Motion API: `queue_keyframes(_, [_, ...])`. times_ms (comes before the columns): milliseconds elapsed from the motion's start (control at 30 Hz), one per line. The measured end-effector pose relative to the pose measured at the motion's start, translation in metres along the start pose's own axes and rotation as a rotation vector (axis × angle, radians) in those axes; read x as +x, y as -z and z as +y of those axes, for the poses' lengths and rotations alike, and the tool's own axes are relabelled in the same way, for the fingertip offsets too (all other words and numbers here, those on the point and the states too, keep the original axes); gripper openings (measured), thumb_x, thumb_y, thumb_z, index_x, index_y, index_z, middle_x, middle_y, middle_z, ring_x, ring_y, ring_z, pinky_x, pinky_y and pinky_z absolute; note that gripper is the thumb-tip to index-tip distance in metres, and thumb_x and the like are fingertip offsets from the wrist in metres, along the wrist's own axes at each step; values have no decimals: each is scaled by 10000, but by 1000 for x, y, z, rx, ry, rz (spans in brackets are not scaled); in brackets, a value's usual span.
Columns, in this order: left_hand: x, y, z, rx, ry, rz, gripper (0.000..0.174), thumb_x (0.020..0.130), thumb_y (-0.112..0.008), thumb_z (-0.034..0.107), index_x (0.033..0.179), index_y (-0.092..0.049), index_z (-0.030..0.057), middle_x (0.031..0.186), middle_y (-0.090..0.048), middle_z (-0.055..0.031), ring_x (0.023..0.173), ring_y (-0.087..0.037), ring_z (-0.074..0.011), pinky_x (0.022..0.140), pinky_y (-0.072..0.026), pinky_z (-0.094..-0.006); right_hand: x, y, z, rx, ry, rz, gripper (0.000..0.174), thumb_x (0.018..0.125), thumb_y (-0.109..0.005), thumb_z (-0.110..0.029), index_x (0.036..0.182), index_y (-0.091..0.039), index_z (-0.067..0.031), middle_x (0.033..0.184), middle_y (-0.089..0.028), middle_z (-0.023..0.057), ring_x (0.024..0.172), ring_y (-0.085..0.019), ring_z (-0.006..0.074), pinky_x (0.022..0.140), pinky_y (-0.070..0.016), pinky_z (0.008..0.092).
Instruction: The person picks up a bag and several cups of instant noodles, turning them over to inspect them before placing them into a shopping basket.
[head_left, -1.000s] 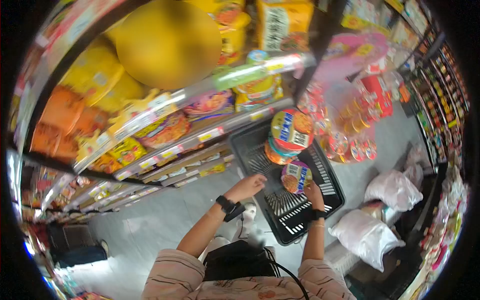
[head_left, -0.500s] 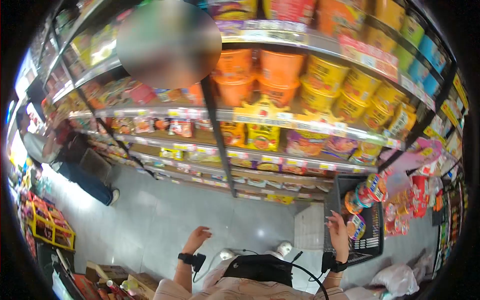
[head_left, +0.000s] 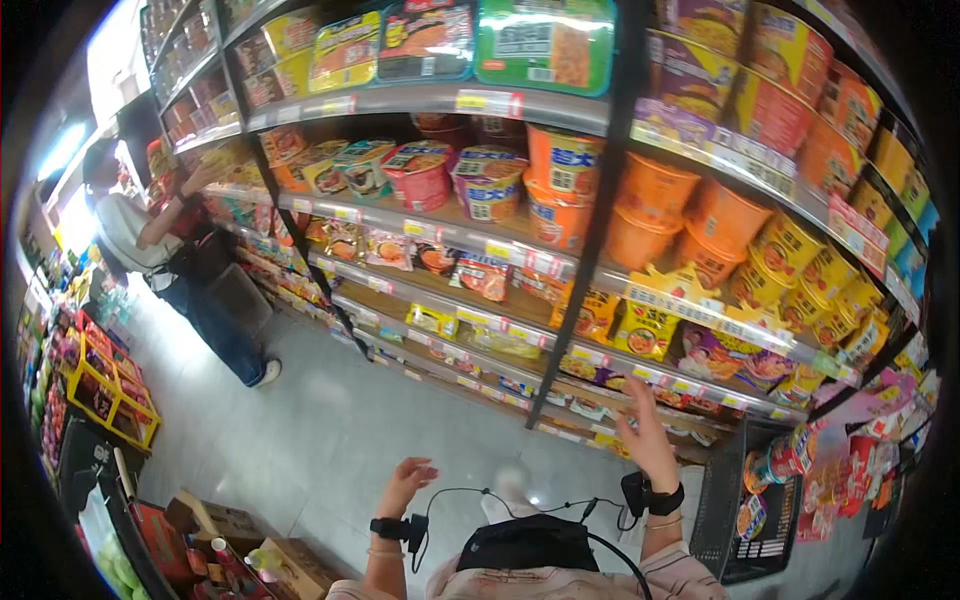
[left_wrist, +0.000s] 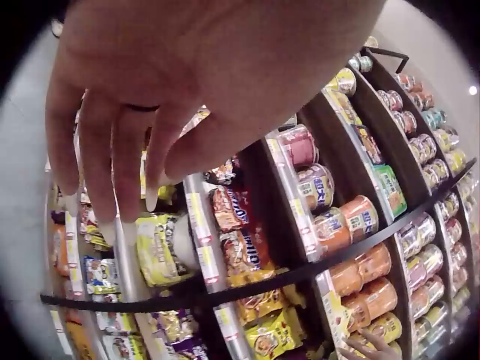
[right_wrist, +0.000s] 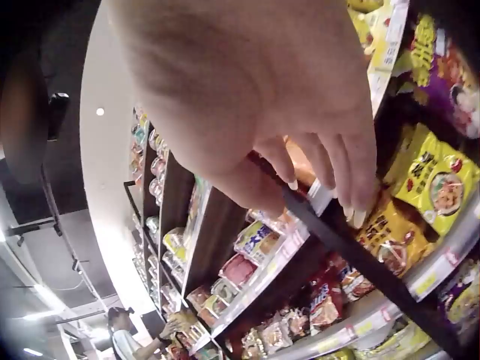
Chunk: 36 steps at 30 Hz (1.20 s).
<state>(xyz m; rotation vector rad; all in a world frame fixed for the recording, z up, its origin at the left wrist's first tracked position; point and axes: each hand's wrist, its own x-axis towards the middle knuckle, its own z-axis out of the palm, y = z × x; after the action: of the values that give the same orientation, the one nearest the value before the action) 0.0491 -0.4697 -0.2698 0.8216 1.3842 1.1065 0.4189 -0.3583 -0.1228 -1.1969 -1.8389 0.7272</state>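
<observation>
My left hand (head_left: 406, 484) hangs over the floor in front of the shelf with loose fingers and holds nothing. In the left wrist view, its fingers spread down across bagged noodles (left_wrist: 161, 251). My right hand (head_left: 648, 437) is raised toward the shelf, fingers extended and apart from the goods. Nearest it in the head view is a yellow noodle packet (head_left: 643, 332). Orange noodle tubs (head_left: 650, 210) stand above that. A purple-lidded noodle bowl (head_left: 489, 183) sits on the same level further left. In the black basket (head_left: 722, 540) lie a noodle bowl (head_left: 751, 517) and stacked bowls (head_left: 790, 452).
A dark upright post (head_left: 590, 240) divides the shelf bays. Another person (head_left: 150, 240) stands at the shelf on the far left. Cardboard boxes (head_left: 215, 520) and a yellow rack (head_left: 110, 400) line the left side. Cables run between my wrists.
The purple-lidded bowl my right hand held now lies in the basket. The view has swung left along the shelf, and my right hand has moved from the basket up toward the shelf.
</observation>
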Motion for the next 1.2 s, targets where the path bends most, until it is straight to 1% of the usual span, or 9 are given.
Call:
queue_keyframes(100, [53,10,29,7,-148,-38,264,871,-476,148,1109,-496,34,990,-618,-88,935,-592,-174,795,-450,-279,52,-15,-11,-49,85,50,575,844,-489,0,1362,-257,-97,1391,-277,103,1256,-329,224,975,-348,352])
queue_keyframes(333, [167,-18,214,76,-621,-109,336,849,-502,14,1181,-451,24,1075,-571,-68,1035,-525,-150,887,-421,-279,193,-49,-66,134,412,287,528,845,-470,16,1331,-268,-34,1396,-247,147,1290,-264,260,1029,-279,368])
queue_keyframes(533, [246,-87,338,76,-907,-394,455,857,-501,27,1290,-362,38,1278,-435,-78,1164,-423,-162,967,-348,-292,263,-82,-73,-137,305,583,581,847,-481,-25,1347,-189,23,1396,-213,220,1299,-233,325,1032,-263,362])
queue_keyframes(600, [280,-110,357,27,-1004,-417,465,877,-493,68,1313,-335,40,1297,-421,-73,1176,-413,-162,977,-330,-286,279,-84,-75,-187,234,646,636,851,-494,-70,1359,-127,34,1382,-205,261,1288,-233,366,1033,-256,376])
queue_keyframes(700, [304,-143,386,-65,-830,-412,446,910,-455,142,1323,-326,36,1297,-417,-56,1171,-405,-149,971,-322,-269,297,-89,-80,-71,165,716,654,839,-499,-55,1357,-114,49,1380,-200,273,1283,-236,377,1047,-219,380])
queue_keyframes(867, [336,-174,397,-324,-717,-678,436,944,-378,260,1304,-345,16,1307,-382,-76,1190,-354,-136,992,-294,-276,320,-85,-64,-151,154,778,687,839,-495,-32,1368,-64,40,1398,-160,264,1283,-246,350,937,-403,354])
queue_keyframes(933, [320,-174,403,-312,-705,-785,453,952,-351,282,1315,-320,13,1337,-348,-81,1230,-316,-151,1026,-256,-293,319,-85,-72,-16,197,766,679,843,-486,-21,1375,-67,25,1403,-161,249,1284,-243,324,957,-380,364])
queue_keyframes(1067, [349,-177,370,-371,-731,-677,545,961,-292,323,1366,-159,-16,1424,-203,-85,1310,-190,-170,1085,-121,-304,315,-81,-77,136,265,680,693,848,-482,-17,1391,-51,-14,1424,-123,212,1295,-217,287,995,-313,361])
queue_keyframes(1200, [286,-151,373,-343,-854,-655,584,964,-250,330,1394,-3,21,1464,-36,-81,1347,-34,-167,1091,-34,-300,303,-89,-85,86,351,651,733,827,-504,-7,1391,-36,-9,1432,-99,202,1312,-172,282,1029,-235,364])
